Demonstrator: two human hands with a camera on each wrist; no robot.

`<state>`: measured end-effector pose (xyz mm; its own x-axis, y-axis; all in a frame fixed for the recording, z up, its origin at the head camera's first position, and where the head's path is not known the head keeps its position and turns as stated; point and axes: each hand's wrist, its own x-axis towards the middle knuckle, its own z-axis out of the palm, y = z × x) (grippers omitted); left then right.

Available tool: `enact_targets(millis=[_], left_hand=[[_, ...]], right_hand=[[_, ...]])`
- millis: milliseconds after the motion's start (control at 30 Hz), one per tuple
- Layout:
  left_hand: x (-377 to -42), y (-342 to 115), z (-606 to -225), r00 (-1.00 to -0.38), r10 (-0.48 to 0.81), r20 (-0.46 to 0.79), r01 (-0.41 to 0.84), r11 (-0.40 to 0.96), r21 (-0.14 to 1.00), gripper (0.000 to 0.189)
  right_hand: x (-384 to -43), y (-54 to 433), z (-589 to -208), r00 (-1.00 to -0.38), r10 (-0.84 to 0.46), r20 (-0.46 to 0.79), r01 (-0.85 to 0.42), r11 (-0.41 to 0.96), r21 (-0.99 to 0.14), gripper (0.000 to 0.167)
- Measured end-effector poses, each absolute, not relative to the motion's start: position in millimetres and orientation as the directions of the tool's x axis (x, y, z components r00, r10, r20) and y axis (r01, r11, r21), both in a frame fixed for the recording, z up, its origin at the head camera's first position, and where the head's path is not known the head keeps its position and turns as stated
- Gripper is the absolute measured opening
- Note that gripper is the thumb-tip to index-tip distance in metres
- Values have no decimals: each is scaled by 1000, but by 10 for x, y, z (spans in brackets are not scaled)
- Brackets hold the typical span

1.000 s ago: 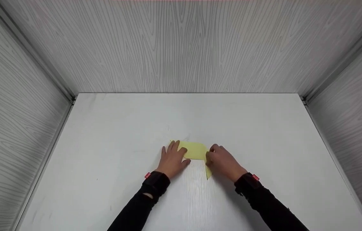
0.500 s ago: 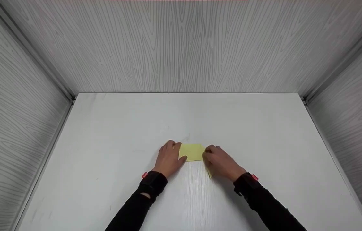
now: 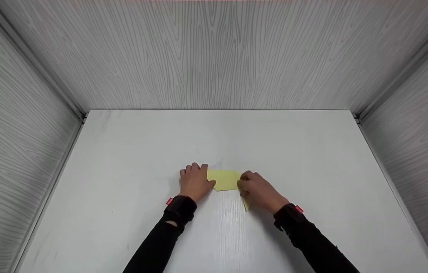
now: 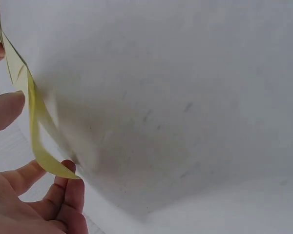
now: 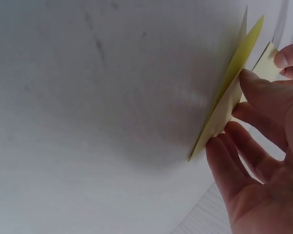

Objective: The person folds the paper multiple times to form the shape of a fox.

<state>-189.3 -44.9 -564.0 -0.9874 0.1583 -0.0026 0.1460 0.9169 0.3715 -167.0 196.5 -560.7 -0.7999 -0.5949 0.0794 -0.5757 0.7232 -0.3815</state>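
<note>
A folded piece of yellow paper (image 3: 222, 180) spans the gap between my two hands, low over the white tabletop. At its left end my left hand (image 3: 194, 183) holds it, thumb on the near side. The left wrist view shows that end of the paper (image 4: 39, 141) bending in a curve between the thumb (image 4: 9, 108) and the fingers. My right hand (image 3: 261, 192) pinches the other end, where a pointed flap (image 3: 246, 204) hangs toward me. In the right wrist view the thumb (image 5: 263, 90) presses the folded layers (image 5: 224, 102), with the fingers behind them.
The white tabletop (image 3: 123, 151) carries faint dark marks. Grey wood-grain panels rise at the back (image 3: 214, 57), left (image 3: 16, 151) and right (image 3: 419, 132). Both wrists wear dark bands over black sleeves.
My left hand has slid left from lying flat over the paper to its left end, its fingers now more bent. The right hand keeps its pinch and has shifted slightly left.
</note>
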Motion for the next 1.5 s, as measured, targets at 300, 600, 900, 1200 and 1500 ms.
enact_targets(millis=[300,600,900,1200,1500], left_hand=[[-1929,-470,-5602,-998,57,-20,35,811,585,35],[-1865,-417,-5572,-998,57,11,47,674,737,11],[-1775,-330,-5629,-976,204,72,187,630,754,6],[-1710,-340,-5667,-944,323,70,267,621,737,8],[-1692,-344,-5683,-915,391,95,331,597,730,15]], right_hand=[[-1672,1955,-5604,-784,-613,98,-600,709,-371,19],[-1716,1927,-5597,-756,-641,136,-639,676,-366,22],[-1774,1862,-5619,-749,-649,132,-649,678,-347,21],[-1780,1834,-5603,-755,-639,147,-647,687,-332,17],[-1777,1831,-5601,-794,-602,79,-589,732,-343,13]])
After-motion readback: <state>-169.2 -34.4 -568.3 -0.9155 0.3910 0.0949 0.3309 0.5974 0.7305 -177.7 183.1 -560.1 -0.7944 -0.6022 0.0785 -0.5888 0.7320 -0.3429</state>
